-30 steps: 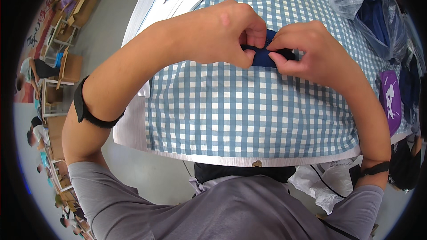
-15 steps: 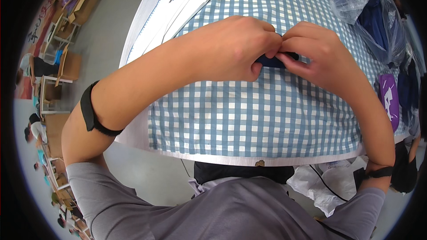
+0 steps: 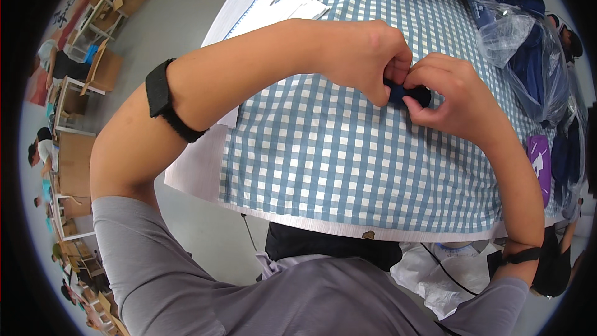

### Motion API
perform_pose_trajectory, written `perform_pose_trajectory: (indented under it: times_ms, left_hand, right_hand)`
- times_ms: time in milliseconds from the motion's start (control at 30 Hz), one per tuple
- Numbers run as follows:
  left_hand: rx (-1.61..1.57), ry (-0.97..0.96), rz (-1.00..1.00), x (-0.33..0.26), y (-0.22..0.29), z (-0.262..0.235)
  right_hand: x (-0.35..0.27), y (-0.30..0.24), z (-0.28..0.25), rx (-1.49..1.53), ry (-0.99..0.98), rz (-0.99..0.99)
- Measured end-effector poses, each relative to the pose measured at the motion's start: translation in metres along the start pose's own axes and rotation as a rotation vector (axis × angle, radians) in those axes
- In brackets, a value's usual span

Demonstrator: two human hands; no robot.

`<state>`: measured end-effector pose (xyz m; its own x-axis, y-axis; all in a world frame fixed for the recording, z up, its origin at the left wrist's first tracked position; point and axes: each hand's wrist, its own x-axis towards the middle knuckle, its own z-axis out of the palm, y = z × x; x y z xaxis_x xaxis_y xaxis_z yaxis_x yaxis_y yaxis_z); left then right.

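Note:
Both my hands meet over the far middle of the table and pinch a small piece of dark navy cloth (image 3: pixel 398 94). My left hand (image 3: pixel 373 56) grips its left end between thumb and curled fingers. At the opposite end, the thumb and fingers of my right hand (image 3: pixel 459 94) close around the cloth, which looks bunched or rolled there. My fingers cover much of it, so its full shape does not show. Beneath lies a blue-and-white checked tablecloth (image 3: pixel 348 162).
White paper strips (image 3: pixel 292 7) lie beyond my left forearm. Navy items in clear plastic bags (image 3: pixel 522 56) fill the far right. A purple packet (image 3: pixel 539 168) sits beside my right forearm. Cardboard boxes (image 3: pixel 102 71) and people are off to the left; others stand at the right.
In the picture, both hands and the cloth have shifted right and slightly down. The cloth's visible part looks shorter and more bunched. The surroundings have shifted as well.

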<state>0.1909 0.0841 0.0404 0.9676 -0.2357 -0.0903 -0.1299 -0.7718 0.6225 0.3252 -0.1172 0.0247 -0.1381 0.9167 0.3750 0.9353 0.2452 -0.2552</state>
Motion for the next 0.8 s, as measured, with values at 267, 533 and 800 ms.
perform_pose_trajectory:
  times_ms: [267,533,800]
  left_hand:
    - [-0.06,-0.034,-0.092,0.007,-0.003,-0.009]
    - [0.147,0.098,0.1,0.0,-0.005,-0.005]
    - [0.246,0.224,0.208,-0.008,0.0,0.016]
  right_hand:
    - [0.009,0.016,-0.003,0.18,-0.05,0.143]
    - [0.012,0.032,-0.004,0.274,-0.108,0.24]
    - [0.013,0.031,-0.01,0.3,-0.154,0.299]
